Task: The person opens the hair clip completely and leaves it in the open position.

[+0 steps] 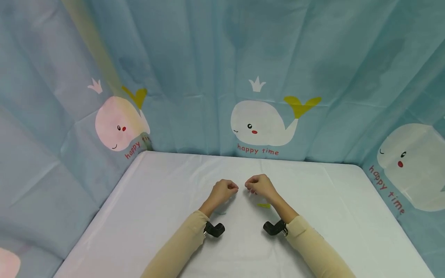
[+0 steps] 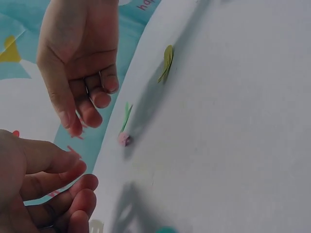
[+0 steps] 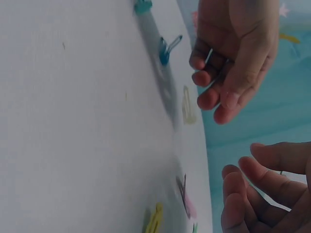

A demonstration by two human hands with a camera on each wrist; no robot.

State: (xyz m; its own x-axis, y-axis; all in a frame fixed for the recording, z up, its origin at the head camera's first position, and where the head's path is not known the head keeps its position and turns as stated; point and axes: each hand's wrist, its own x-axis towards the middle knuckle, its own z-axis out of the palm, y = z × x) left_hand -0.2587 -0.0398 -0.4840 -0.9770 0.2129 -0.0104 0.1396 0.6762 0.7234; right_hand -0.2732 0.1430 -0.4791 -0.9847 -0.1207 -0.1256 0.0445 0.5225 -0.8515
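Fingertips drawn close, a person's left hand (image 1: 221, 191) and right hand (image 1: 262, 187) hover apart; whether either pinches anything cannot be told. A yellow piece (image 1: 264, 205) lies beside the right wrist on a white-covered table (image 1: 347, 216), before blue curtains (image 1: 194, 58) printed with smiling whales (image 1: 264, 119).

Dim wrist views, muted colours; soft shadows (image 2: 149, 107)

Head view above — wrist views close
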